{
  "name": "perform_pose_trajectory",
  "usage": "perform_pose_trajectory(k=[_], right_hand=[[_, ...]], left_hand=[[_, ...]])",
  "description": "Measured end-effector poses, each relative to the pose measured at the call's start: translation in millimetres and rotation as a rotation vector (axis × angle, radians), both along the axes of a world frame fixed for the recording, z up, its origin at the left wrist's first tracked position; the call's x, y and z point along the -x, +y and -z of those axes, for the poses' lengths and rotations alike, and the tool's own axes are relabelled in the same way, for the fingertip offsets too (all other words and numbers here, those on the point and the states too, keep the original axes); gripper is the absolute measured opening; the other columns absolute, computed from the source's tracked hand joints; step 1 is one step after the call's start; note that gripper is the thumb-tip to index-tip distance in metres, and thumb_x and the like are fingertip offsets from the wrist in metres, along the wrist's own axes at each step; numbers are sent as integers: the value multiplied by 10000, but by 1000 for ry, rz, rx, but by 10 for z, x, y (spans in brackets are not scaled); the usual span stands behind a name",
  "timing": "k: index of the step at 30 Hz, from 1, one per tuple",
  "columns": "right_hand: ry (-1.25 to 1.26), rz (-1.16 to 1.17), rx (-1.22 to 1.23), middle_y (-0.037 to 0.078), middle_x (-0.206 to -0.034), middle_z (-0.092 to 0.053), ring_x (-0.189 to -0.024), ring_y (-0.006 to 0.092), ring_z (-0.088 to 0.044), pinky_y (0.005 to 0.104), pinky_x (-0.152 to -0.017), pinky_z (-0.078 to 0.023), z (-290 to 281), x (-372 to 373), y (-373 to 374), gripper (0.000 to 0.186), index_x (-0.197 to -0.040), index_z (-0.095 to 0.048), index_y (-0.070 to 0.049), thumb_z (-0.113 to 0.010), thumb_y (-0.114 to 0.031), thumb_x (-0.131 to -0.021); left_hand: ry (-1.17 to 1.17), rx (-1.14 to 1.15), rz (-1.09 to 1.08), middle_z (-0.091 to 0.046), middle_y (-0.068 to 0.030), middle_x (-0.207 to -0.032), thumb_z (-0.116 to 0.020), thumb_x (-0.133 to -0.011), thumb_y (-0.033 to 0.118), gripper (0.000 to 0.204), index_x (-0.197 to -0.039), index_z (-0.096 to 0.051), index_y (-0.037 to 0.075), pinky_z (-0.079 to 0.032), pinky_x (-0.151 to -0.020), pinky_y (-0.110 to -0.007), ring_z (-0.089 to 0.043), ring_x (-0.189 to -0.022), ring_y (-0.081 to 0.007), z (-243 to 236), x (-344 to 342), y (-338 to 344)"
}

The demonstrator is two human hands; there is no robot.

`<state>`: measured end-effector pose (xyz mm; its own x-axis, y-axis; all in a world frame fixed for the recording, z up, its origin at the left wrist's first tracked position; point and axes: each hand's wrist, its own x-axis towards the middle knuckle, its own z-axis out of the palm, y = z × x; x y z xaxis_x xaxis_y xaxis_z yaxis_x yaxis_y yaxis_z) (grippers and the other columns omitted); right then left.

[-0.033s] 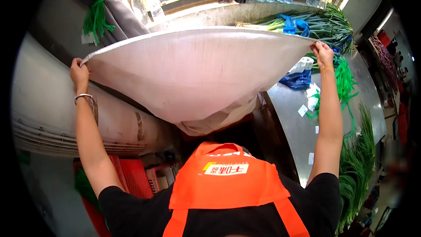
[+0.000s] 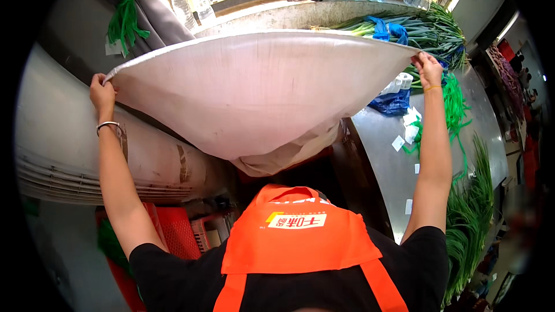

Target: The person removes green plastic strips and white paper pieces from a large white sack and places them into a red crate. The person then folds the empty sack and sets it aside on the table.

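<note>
A large off-white cloth [image 2: 260, 89] with a pinkish tint is spread between my raised hands. My left hand [image 2: 103, 96] pinches its left corner, and my right hand [image 2: 428, 70] grips the right corner near the green onions. Between them the top edge runs taut in a shallow arc. Lower down, the cloth narrows and gathers into folds above a dark gap in front of my orange apron [image 2: 300, 245]. What lies behind the cloth is hidden.
At right, a metal table [image 2: 384, 156] carries green onions [image 2: 471, 219], green ties [image 2: 455, 104], a blue bag [image 2: 393, 104] and paper labels. Plastic bottles [image 2: 201, 0] line the windowsill. At left stand a large pale appliance [image 2: 63, 121] and red crates [image 2: 180, 231].
The cloth's top edge and both my hands sit slightly higher in the picture. Both hands keep their hold on the corners.
</note>
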<state>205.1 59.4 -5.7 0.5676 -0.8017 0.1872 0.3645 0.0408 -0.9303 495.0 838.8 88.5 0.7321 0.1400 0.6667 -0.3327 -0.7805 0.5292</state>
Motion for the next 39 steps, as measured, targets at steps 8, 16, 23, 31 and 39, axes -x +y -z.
perform_pose_trajectory(k=[8,16,23,31,39], right_hand=[[784,-341,143,76,-814,-599,-685,166,-606,270,-608,-522,778,420,763,82,-849,-583,14,-601,-51,-802],[93,-304,72,106,-965,-614,-894,206,-614,306,-847,-503,-21,343,395,141,-985,-561,34,-546,-50,-872],[554,-376,-13,90,-908,-611,-814,165,-606,291,-788,-502,812,237,515,122,-934,-574,21,-579,-56,-839],[-246,-497,2,131,-1053,-601,-1002,217,-579,325,-942,-443,-606,111,1189,145,-1000,-567,12,-534,-59,-879],[260,-192,-281,100,-977,-584,-908,179,-572,310,-875,-464,1075,1490,663,113,-971,-541,22,-519,-20,-867]], left_hand=[[-163,-899,204,-562,-113,-607,-463,-734,-105,144,-751,-537,17,-481,-484,-268,-622,-616,-166,1301,378,-218],[-16,278,30,-616,-114,-804,-464,-809,-54,110,-892,-529,-21,-515,-537,-248,-639,-621,-171,200,-50,352],[274,-546,36,-613,-189,-772,-515,-773,49,70,-836,-533,22,-466,-694,-399,-604,-765,-358,901,262,-426],[-245,336,20,-616,-71,-755,-603,-774,74,150,-886,-557,-15,-484,-620,-287,-599,-687,-168,-92,-54,-65],[332,29,-135,-551,-158,-655,-432,-773,-45,113,-850,-474,27,-458,-614,-362,-603,-684,-284,904,1458,378]])
